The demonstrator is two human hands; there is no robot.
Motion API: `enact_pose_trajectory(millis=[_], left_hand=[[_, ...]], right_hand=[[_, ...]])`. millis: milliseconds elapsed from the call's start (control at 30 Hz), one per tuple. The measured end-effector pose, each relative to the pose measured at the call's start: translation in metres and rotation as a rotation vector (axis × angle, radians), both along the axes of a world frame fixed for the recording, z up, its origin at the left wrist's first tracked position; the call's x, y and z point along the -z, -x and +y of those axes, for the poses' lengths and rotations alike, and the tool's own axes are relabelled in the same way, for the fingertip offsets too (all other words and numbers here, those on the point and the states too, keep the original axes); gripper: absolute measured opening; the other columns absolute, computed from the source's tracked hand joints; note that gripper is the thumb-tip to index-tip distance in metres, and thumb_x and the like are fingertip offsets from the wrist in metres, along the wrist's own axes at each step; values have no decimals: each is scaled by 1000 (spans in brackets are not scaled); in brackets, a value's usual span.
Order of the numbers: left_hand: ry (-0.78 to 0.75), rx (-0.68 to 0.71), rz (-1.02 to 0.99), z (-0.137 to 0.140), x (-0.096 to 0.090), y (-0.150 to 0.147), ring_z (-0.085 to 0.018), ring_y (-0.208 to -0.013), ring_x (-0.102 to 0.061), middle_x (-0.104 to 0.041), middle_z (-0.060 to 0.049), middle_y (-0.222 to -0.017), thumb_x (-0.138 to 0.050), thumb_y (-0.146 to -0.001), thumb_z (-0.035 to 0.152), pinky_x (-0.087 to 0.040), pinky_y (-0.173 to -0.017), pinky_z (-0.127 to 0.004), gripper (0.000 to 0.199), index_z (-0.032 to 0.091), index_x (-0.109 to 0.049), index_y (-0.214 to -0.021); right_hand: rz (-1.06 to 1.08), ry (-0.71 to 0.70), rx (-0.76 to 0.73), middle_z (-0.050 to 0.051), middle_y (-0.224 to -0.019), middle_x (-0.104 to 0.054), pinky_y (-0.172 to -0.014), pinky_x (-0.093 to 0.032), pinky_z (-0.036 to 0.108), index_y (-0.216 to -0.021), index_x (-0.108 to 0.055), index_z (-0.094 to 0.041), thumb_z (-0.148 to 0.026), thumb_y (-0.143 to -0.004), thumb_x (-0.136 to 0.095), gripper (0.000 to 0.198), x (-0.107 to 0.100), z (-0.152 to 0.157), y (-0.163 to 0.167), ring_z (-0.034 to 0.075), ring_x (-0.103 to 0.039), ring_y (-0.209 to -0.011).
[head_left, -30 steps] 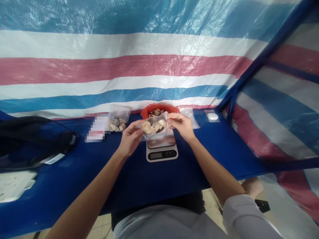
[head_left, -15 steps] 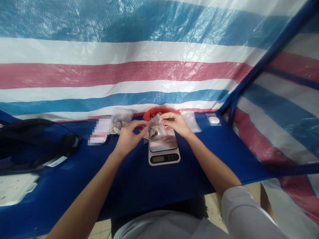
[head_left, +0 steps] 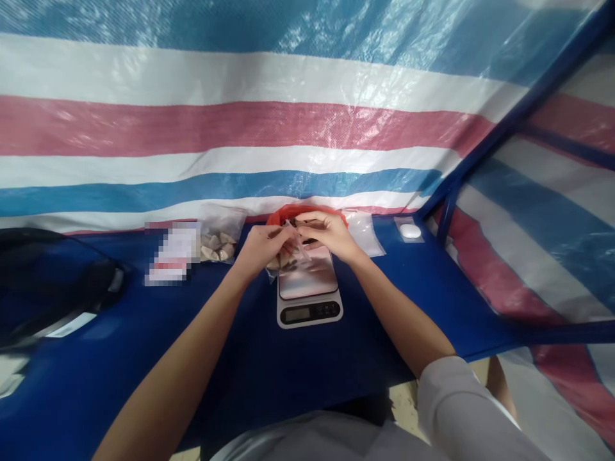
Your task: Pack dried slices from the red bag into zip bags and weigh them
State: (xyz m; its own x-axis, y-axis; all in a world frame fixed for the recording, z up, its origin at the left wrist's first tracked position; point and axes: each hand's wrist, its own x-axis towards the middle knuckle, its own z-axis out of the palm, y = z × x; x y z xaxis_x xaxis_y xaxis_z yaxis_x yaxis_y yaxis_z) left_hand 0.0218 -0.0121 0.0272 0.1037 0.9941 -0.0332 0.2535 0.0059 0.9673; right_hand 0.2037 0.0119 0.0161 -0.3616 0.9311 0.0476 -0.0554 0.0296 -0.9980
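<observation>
Broadly, a striped tarp [head_left: 240,128] in blue, white and red hangs behind the blue counter [head_left: 250,365]; clock places are counted from the scale. At 9 o'clock, near the left edge, lies a blurred black strapped item [head_left: 52,282]. At 12, just behind the scale, sits an orange-red bag [head_left: 278,214], partly hidden by the hands. The white scale [head_left: 310,310] has a shiny plate. The left hand [head_left: 262,246] and right hand [head_left: 331,234] meet above its far edge, the fingers of both pinching the upper edge of a clear bag of pale pieces [head_left: 287,259], which hangs at 11 o'clock. At 10 lies another bag of similar chunks [head_left: 218,240]; between 1 and 2, a flat clear pouch [head_left: 365,234]; at 2, farther out, a small packet with a white disc [head_left: 410,231].
</observation>
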Motion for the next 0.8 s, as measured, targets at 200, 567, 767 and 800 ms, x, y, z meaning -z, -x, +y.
enact_pose_trajectory(millis=[200, 567, 767, 800], left_hand=[[97, 37, -187, 9, 4, 6, -15, -59, -66, -72, -6, -66, -77, -74, 53, -55, -62, -24, 40, 13, -75, -73], [151, 34, -319, 12, 14, 8, -16, -60, -68, -74, -7, -71, -85, -66, 45, -58, -59, -27, 34, 14, -74, -73], [83, 6, -242, 11, 19, 6, -16, -58, -67, -73, -7, -68, -84, -66, 47, -57, -56, -27, 35, 14, -72, -70], [82, 12, -249, 11, 19, 6, -16, -58, -67, -74, -7, -69, -85, -65, 48, -57, -56, -26, 37, 14, -73, -70]], right_hand=[[-14, 45, -8, 4, -100, -77, -64, -65, 28, -109, -72, -21, -31, -76, -79, 35, -3, 2, 1, 20, -75, -90], [-370, -129, -42, 2, -82, -73, -52, -60, 25, -94, -79, -20, -40, -79, -76, 25, -9, -4, -3, 17, -68, -71], [-549, -282, -36, 2, -73, -73, -60, -56, 28, -89, -82, -22, -38, -83, -73, 19, -7, -8, -2, 18, -67, -69], [-549, -286, -37, 2, -73, -73, -61, -56, 29, -88, -81, -22, -37, -83, -73, 18, -7, -8, -2, 18, -67, -69]])
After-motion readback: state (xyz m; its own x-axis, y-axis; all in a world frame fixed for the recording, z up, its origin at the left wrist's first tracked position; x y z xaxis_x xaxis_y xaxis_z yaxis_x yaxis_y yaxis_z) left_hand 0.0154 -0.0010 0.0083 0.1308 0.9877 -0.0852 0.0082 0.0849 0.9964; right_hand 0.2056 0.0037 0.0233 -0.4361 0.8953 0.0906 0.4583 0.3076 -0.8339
